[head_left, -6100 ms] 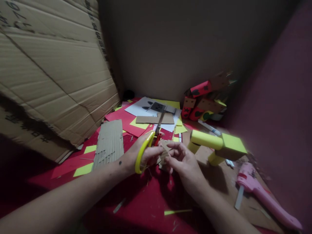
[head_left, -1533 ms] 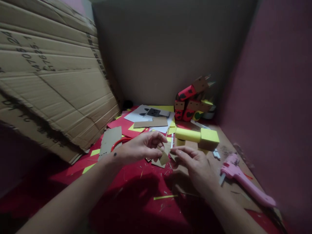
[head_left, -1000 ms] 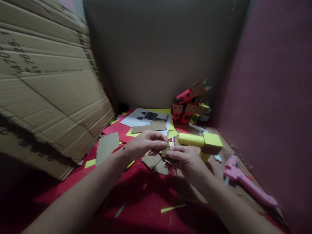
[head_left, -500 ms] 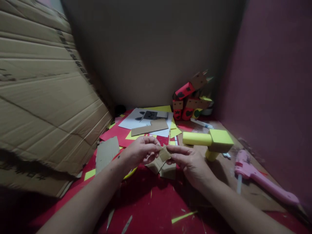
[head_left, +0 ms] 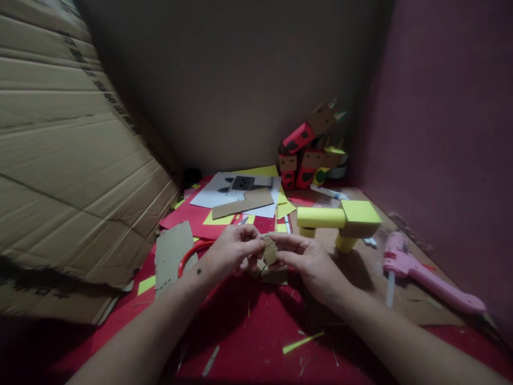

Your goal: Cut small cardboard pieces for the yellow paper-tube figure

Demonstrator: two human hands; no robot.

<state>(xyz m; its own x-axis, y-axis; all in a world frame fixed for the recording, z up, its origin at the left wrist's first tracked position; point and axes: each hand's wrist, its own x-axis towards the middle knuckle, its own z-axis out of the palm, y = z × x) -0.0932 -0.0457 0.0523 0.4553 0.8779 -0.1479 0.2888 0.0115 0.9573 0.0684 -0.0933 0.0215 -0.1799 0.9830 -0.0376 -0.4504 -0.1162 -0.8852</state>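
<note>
Between my two hands is a small cardboard piece (head_left: 270, 251), tilted and held above the red table surface. My left hand (head_left: 243, 247) pinches its left edge with thumb and fingers. On the right edge, my right hand (head_left: 301, 258) grips it between thumb and fingertips. More cut cardboard (head_left: 276, 276) lies right beneath, partly covered by the fingers. Scissors with a red handle (head_left: 188, 258) rest beside my left wrist, partly hidden by it. A yellow paper-covered form (head_left: 320, 217), made of a tube and a box, stands beyond my right hand.
A pink glue gun (head_left: 433, 283) lies at right on cardboard. Large cardboard (head_left: 72, 160) leans at left. Behind are a printed sheet (head_left: 208, 191), an L-shaped cardboard piece (head_left: 244, 204), a marker (head_left: 328, 192) and red tube figures (head_left: 306, 168). A flat cardboard piece (head_left: 171, 248) lies left.
The held cardboard piece has turned to a more upright, narrower angle between my fingers. More of the red scissors handle shows. The whole view has shifted slightly.
</note>
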